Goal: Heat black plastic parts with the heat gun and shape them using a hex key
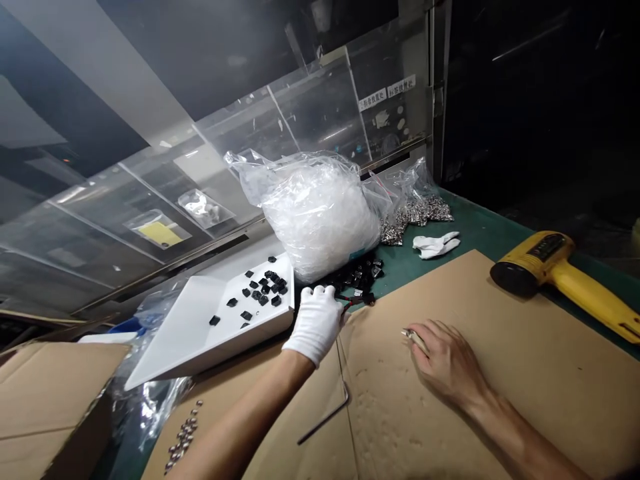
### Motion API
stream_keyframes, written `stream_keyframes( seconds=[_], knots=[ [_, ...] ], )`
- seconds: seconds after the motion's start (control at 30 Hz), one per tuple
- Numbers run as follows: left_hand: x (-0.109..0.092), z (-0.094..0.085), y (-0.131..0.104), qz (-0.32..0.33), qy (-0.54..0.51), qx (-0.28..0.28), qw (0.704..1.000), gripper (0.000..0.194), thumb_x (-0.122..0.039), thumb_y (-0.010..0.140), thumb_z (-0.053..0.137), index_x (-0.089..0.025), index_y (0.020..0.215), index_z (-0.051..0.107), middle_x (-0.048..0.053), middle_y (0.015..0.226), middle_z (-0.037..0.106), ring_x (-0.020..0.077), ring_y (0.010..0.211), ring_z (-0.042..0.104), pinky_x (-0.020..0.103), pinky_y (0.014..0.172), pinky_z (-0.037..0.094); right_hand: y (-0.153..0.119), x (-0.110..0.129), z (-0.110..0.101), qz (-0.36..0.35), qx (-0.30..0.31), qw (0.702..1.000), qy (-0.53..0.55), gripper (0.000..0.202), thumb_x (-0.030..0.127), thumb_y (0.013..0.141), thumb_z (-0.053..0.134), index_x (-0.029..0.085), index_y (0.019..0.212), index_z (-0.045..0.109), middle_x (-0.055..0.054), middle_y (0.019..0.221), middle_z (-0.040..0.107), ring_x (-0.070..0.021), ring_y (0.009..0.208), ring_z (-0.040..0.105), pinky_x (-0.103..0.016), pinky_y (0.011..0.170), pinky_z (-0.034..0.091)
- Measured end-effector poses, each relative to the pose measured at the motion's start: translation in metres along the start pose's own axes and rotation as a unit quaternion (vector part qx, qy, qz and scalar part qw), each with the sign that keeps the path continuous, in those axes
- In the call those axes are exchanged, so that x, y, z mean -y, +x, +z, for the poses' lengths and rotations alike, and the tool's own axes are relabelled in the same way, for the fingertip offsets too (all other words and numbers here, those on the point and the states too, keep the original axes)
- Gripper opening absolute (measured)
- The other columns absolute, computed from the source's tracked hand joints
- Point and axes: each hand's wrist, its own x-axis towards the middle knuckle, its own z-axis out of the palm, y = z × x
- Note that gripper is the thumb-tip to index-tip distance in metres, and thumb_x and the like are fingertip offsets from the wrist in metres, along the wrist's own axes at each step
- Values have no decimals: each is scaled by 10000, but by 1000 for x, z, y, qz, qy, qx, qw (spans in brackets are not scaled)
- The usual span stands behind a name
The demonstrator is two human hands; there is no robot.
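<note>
My left hand point(315, 321), in a white glove, is at the right end of a white tray point(210, 353) with its fingers curled. Beside its thumb lies a dark piece with red parts point(350, 303); whether the fingers grip it is hidden. A pile of small black parts point(357, 275) sits just beyond this hand. Over the cardboard sheet point(400, 413), my bare right hand point(447, 360) is closed around a small pale-handled piece with a shiny metal tip point(413, 338). An L-shaped hex key point(325, 417) lies on the cardboard between my forearms.
Several black blocks point(267, 288) lie in the tray. Behind are a big bag of white material point(320, 213) and bags of metal parts point(417, 212). A white glove point(436, 245) and yellow heat gun point(565, 267) are right. Small metal pieces point(185, 437) and a box point(55, 393) are left.
</note>
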Motion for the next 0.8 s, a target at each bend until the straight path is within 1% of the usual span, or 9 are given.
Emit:
stream_keyframes(
  seconds=[0.1,0.17,0.4,0.53,0.63,0.8],
  knots=[
    [7,-4,11,32,20,-1,999,360,-423,973,576,-174,860,810,159,1026,634,322,984,547,487,839,363,-1,-1,1,-1,7,1000,6,211,159,877,565,236,1033,684,-71,963,727,-255,886,641,-358,784,417],
    [10,-5,17,50,30,0,998,370,-427,973,576,-170,853,813,160,1020,635,326,989,548,494,853,356,-1,-2,1,-1,11,1000,12,213,149,873,565,236,1031,679,-66,968,724,-254,894,640,-359,795,413],
    [20,-7,31,106,47,8,993,485,-545,970,541,-169,842,819,167,998,641,334,979,560,491,850,350,-1,-2,0,1,18,999,29,220,130,867,559,246,1023,663,-50,963,716,-249,899,635,-361,810,409],
    [22,-6,35,118,49,13,992,507,-565,974,517,-180,842,819,164,999,645,333,972,560,493,854,351,0,-2,0,1,19,999,34,204,138,871,557,243,1012,660,-59,961,715,-250,894,630,-361,810,404],
    [20,-6,36,124,47,18,991,467,-543,964,544,-179,856,816,163,1009,648,337,971,559,491,845,359,0,-2,0,4,20,999,35,194,146,876,560,242,1013,659,-62,960,712,-256,903,625,-366,814,399],
    [14,-5,32,118,34,29,992,434,-482,967,551,-143,876,804,174,970,652,347,929,571,463,759,380,-1,-1,0,12,24,999,35,210,149,883,567,241,1048,659,-64,983,709,-260,913,615,-370,815,389]
  ],
)
